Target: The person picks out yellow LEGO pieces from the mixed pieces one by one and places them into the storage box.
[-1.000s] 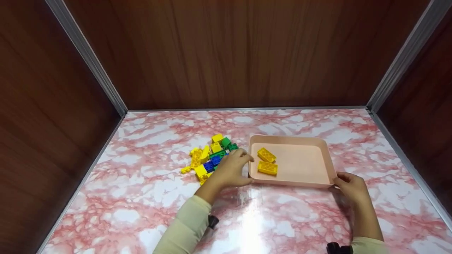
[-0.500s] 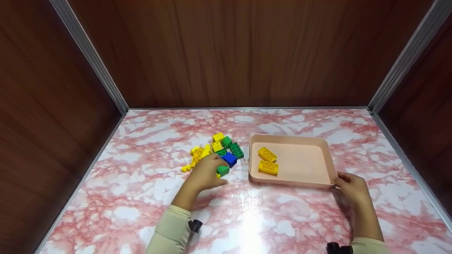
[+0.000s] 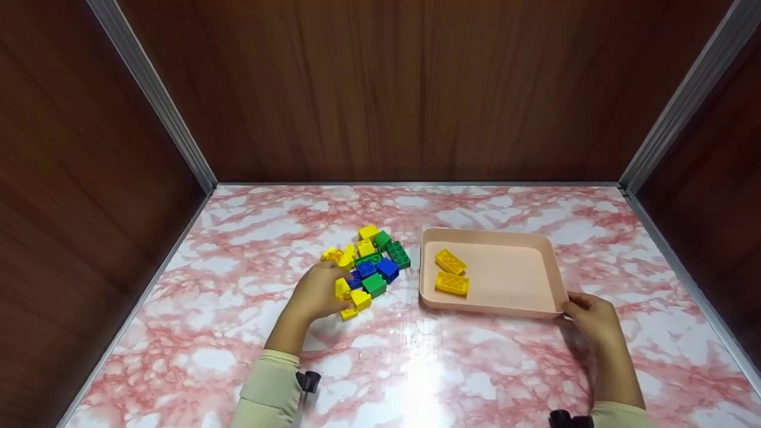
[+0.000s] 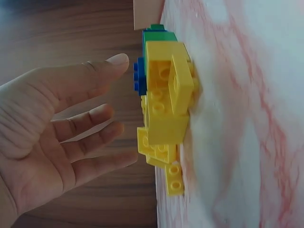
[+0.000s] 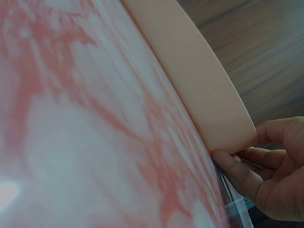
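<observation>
Beside the block pile (image 3: 374, 286), the left hand (image 3: 319, 291), spread and holding nothing, has slid left, away from the tray (image 3: 508, 273), so some yellow blocks (image 3: 360, 299) seem in easy reach. The right hand (image 3: 593, 319) pinches the tray's corner; two yellow bricks (image 3: 452, 283) lie inside.

Head cam fwd/down; wrist cams low, close; all incl. tabletop (image 3: 178, 351).

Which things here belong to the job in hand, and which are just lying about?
Likely job items:
peach tray, its corner in the right grip
two yellow blocks inside it
multicoloured block pile, near the left grip

Merely surroundings:
marbled tabletop
wooden panels
metal edging
</observation>
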A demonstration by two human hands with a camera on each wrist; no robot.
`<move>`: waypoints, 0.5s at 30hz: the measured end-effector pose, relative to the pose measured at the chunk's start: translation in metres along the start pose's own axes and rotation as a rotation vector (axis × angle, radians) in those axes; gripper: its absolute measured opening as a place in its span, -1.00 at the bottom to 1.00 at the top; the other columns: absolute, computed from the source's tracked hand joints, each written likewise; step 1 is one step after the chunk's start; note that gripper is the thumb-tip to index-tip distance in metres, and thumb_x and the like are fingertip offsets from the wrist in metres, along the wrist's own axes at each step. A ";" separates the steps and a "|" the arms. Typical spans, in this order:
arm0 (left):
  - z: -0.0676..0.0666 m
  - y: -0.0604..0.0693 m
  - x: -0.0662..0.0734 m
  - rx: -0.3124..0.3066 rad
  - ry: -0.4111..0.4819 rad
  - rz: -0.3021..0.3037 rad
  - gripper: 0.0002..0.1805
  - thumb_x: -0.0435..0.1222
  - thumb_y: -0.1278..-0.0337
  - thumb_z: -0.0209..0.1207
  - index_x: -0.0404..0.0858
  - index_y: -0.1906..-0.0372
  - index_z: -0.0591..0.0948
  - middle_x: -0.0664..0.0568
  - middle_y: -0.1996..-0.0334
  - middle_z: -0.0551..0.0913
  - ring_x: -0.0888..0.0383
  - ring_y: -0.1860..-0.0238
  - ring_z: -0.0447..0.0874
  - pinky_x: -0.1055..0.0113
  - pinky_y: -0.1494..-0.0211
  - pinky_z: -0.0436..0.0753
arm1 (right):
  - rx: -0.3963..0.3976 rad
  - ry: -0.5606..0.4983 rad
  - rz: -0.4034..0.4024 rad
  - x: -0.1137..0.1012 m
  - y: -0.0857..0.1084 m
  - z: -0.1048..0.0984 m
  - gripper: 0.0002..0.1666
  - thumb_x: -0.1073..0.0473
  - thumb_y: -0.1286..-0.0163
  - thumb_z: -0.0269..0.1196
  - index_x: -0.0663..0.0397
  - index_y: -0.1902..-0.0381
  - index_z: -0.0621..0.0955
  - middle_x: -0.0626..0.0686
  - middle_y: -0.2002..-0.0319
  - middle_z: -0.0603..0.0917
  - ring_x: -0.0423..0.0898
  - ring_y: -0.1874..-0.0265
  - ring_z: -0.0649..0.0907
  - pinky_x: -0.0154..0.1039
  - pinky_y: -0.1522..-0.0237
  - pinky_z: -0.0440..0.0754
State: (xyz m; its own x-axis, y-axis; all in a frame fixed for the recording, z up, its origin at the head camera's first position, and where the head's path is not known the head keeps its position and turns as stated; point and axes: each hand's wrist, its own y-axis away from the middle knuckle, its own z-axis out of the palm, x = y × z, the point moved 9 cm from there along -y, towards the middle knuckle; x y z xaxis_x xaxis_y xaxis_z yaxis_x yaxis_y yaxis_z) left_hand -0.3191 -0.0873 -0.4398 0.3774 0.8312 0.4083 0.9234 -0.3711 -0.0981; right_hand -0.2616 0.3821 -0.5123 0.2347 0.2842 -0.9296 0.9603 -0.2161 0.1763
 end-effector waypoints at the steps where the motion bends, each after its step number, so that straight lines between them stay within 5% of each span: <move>1: 0.000 0.000 -0.002 -0.002 0.002 -0.011 -0.52 -0.21 0.23 0.54 -0.26 0.08 0.72 -0.15 -0.01 0.59 -0.12 -0.09 0.53 0.00 -0.23 0.46 | 0.001 -0.004 -0.003 0.000 0.000 0.000 -0.42 0.31 -0.46 0.00 0.67 -0.29 0.23 0.55 -0.17 0.39 -0.24 0.24 0.63 -0.26 0.17 0.67; 15: 0.010 -0.010 -0.020 -0.038 0.046 -0.048 -0.58 -0.26 0.13 0.46 -0.28 0.07 0.72 -0.08 0.03 0.62 -0.07 -0.10 0.54 0.04 -0.24 0.45 | -0.008 -0.039 -0.017 -0.002 0.000 -0.001 -0.42 0.35 -0.44 0.01 0.71 -0.27 0.23 0.52 -0.12 0.43 -0.25 0.25 0.63 -0.24 0.19 0.68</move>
State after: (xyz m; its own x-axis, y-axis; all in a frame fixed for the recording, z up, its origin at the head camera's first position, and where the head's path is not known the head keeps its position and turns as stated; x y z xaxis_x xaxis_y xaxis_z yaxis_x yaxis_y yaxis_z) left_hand -0.3354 -0.0958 -0.4563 0.3286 0.8286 0.4532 0.9366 -0.3478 -0.0432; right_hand -0.2617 0.3825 -0.5103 0.2125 0.2510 -0.9444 0.9652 -0.2044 0.1628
